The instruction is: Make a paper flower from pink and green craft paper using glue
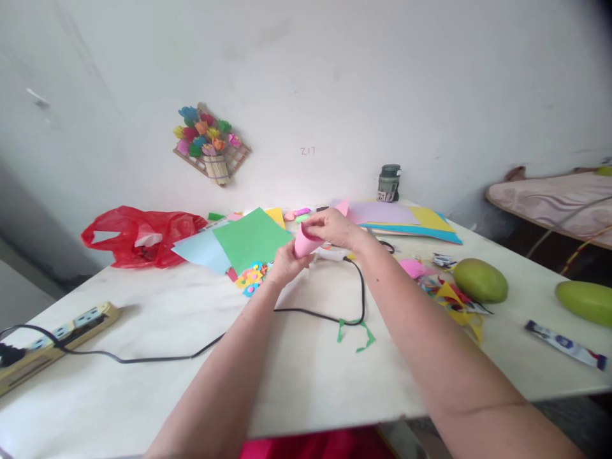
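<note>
While a red plastic bag [143,236] sits toward the left of the tabletop [306,382], I see a green sheet [251,239] right of it. My left hand [287,262] grips a pink paper cone [305,244] above the tabletop, my right hand [332,226] pinches its upper edge, and farther right lies a green fruit [480,280].

Head camera, sole view: looks from above the near edge of the tabletop [335,382], forward and down toward the far edge and wall [306,83] behind. Close range: near edge crosses frame bottom; far-right corner in frame.
</note>
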`<state>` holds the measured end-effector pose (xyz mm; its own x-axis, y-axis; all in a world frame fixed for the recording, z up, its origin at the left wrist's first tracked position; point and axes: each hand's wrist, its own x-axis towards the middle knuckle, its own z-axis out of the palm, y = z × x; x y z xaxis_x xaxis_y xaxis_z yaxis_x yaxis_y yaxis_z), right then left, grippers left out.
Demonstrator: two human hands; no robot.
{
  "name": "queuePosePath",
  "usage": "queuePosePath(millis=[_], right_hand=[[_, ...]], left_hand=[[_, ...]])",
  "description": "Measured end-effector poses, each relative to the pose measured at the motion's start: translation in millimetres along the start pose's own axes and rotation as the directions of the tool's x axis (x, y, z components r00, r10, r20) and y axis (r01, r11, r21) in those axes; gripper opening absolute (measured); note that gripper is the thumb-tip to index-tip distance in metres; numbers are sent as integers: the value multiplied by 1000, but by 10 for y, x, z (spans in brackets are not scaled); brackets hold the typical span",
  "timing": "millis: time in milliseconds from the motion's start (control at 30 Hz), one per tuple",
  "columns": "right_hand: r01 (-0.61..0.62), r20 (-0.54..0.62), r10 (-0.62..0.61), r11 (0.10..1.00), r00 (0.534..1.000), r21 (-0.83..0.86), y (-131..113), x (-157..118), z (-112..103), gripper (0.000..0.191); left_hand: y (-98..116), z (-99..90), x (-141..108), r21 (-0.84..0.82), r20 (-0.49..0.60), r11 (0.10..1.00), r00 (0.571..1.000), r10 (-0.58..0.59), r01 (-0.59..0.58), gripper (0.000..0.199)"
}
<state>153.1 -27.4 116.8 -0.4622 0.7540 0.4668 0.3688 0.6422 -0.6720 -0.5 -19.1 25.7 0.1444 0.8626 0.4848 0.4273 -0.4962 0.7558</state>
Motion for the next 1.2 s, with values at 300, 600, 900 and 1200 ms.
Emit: queuePosePath(millis=[300,600,900,1200], right_hand=[[-41,-440,83,994,894,105,-28,-10,-179,32],[-5,-265,63,977,962,214,-289,-57,49,39],[27,-95,-24,999,995,31,-61,43,199,18],[45,9,-45,999,999,4,-60,20,184,23]], left_hand=[[19,-64,22,-172,-200,983,974,-101,66,36],[-114,-105,31,-242,-273,961,941,-200,134,31],[90,-196,-42,-376,-95,916,978,-187,139,43],[93,-241,-57,-446,110,838,948,-297,314,74]])
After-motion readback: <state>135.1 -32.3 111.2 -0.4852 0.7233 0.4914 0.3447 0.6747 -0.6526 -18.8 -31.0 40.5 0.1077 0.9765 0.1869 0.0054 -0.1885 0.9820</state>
